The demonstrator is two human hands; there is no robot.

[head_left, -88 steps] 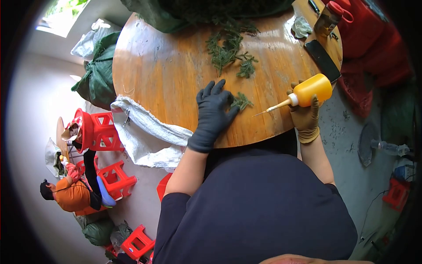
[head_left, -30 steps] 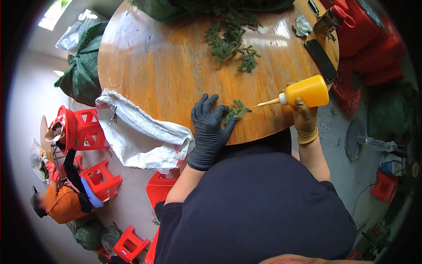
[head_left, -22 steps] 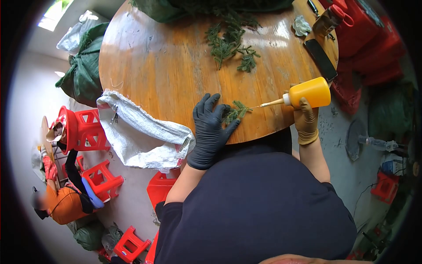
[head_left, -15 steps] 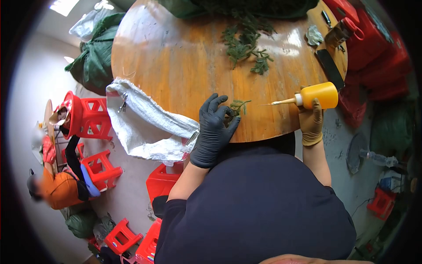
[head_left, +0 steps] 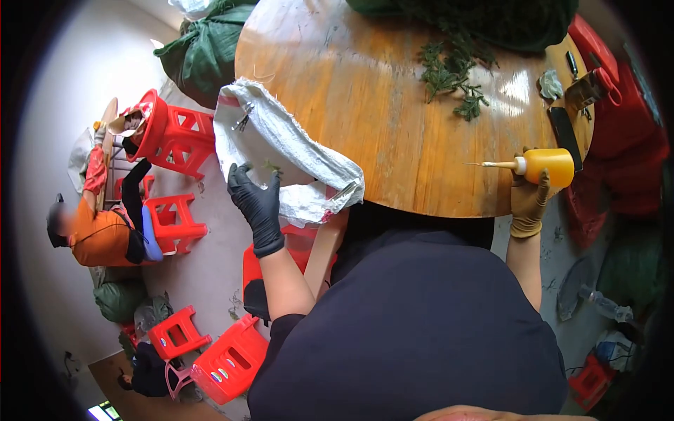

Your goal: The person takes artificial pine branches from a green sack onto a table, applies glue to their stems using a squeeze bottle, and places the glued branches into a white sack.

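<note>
My left hand (head_left: 254,209), in a black glove, is over the near-left edge of the white woven sack (head_left: 337,168), with fingers and thumb apart. A small green sprig (head_left: 272,168) shows just beyond its fingertips, against the sack's open mouth; whether it touches them is hard to see. At the table's right edge, my right hand (head_left: 528,200), in a tan glove, is wrapped round a yellow squeeze bottle (head_left: 550,167). The bottle lies sideways, its long thin nozzle pointing left over the wooden table (head_left: 414,168).
Green fir-like branches (head_left: 449,74) lie at the table's far side below a dark green bundle (head_left: 484,24). A black phone-like slab (head_left: 564,133) rests at the right edge. Red stools (head_left: 232,358) stand on the floor at left, where a person in orange (head_left: 109,238) sits.
My left hand has moved left with the sprig, from the table edge to over the sack, and its fingers have spread. My right hand still holds the bottle. The view has shifted.
</note>
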